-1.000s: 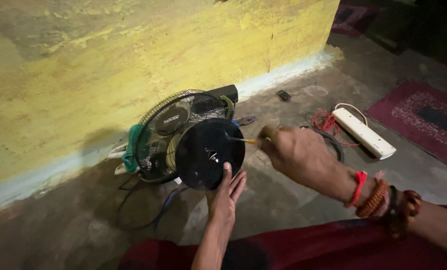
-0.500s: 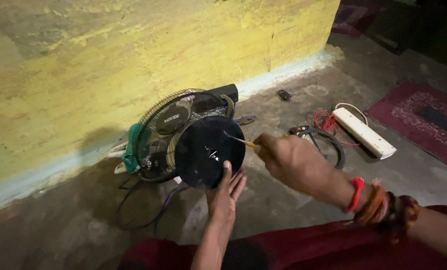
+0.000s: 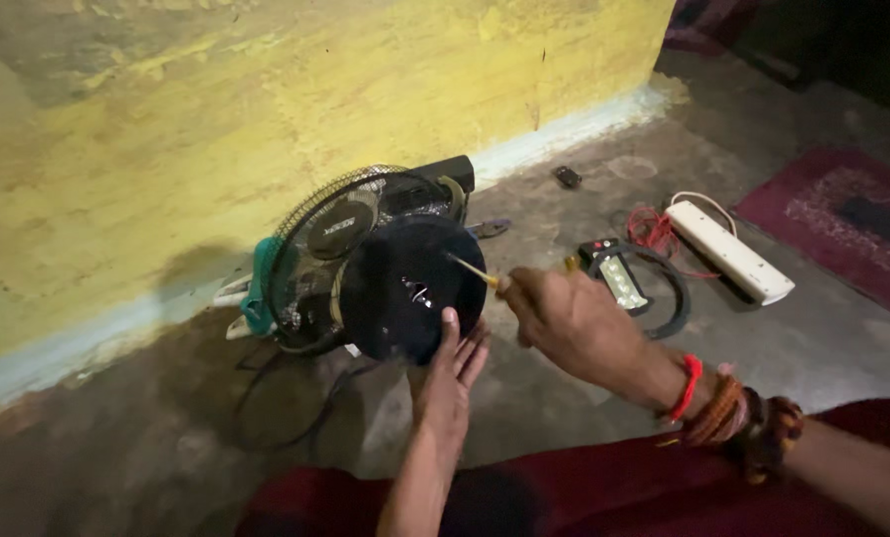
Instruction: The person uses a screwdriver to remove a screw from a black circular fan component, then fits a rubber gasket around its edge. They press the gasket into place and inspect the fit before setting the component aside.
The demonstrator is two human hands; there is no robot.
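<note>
Right grip (image 3: 564, 320) stays clenched on the screwdriver (image 3: 475, 270), its tip now nearer the black fan housing (image 3: 405, 288) (standing on the floor); left hand (image 3: 453, 370), fingers flat, braces its rim.

**Around the floor and wall**

A yellow wall (image 3: 266, 119) fills ten to twelve o'clock. At two o'clock lies a white power strip (image 3: 728, 251) beside red wire (image 3: 650, 231); a maroon rug (image 3: 843, 224) sits at three, a small black object (image 3: 567, 177) at one.
</note>
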